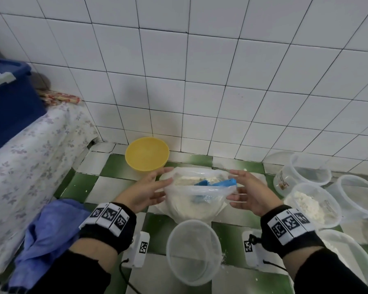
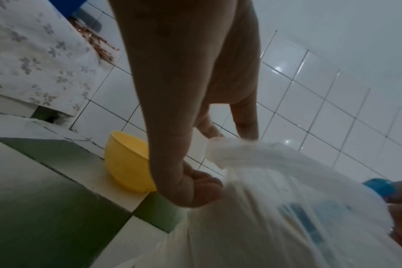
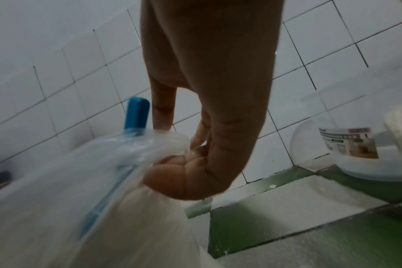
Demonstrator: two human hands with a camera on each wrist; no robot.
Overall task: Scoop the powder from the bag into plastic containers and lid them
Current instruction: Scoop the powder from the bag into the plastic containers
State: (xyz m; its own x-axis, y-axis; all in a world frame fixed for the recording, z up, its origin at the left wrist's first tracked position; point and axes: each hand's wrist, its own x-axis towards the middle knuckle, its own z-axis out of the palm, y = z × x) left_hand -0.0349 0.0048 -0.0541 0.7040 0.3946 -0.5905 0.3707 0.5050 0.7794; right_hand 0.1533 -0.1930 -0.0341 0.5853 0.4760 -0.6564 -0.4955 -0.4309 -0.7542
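A clear plastic bag (image 1: 191,206) of white powder stands on the green and white checked floor, with a blue scoop (image 1: 218,183) lying inside it. My left hand (image 1: 164,183) holds the bag's left rim between thumb and nearly straight fingers; in the left wrist view the left hand (image 2: 227,161) has its thumb against the bag (image 2: 276,217). My right hand (image 1: 235,185) pinches the right rim; in the right wrist view the right hand (image 3: 161,152) sits beside the scoop handle (image 3: 137,113). An empty clear container (image 1: 192,251) stands just in front of the bag.
A yellow bowl (image 1: 147,153) sits against the tiled wall behind the bag. On the right are several clear tubs, one (image 1: 312,205) holding powder. A blue cloth (image 1: 49,234) and a flowered cover (image 1: 30,155) lie on the left.
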